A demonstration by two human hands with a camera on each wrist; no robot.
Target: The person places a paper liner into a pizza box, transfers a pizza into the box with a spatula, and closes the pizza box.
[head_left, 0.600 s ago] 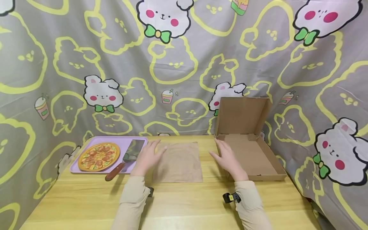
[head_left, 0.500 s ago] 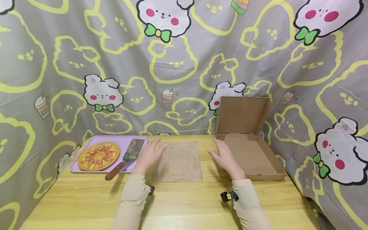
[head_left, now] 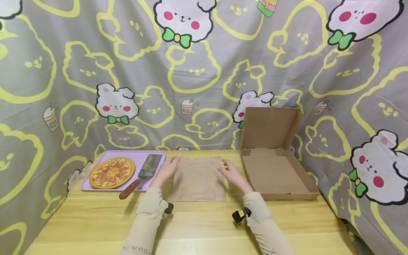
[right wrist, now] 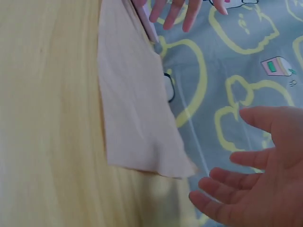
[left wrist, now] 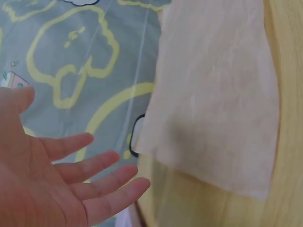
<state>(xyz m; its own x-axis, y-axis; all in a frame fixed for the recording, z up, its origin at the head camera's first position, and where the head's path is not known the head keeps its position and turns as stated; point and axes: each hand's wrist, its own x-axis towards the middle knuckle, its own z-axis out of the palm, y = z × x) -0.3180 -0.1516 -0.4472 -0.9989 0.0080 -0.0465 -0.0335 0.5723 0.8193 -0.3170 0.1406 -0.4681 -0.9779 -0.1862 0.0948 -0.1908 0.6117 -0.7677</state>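
Observation:
A square sheet of light brown paper (head_left: 199,180) lies flat on the wooden table, between the two hands. At its left edge, in the head view, is my left hand (head_left: 166,170); the left wrist view shows that hand (left wrist: 71,182) with fingers spread and nothing in them. My right hand (head_left: 233,175) hovers by the paper's right edge, its fingers (right wrist: 227,182) loosely extended and holding nothing in the right wrist view. Both hands look apart from the paper (left wrist: 213,94).
To the left, a purple tray (head_left: 137,161) bears a pizza (head_left: 112,173) and a spatula (head_left: 130,188), whose wooden handle sticks out over the front rim. An open cardboard pizza box (head_left: 277,173) stands at the right, lid raised. A patterned curtain (head_left: 197,71) hangs behind the table.
My right hand has moved left, from beside the pizza box to the paper's right edge. The left hand has turned slightly and stays near the left edge.

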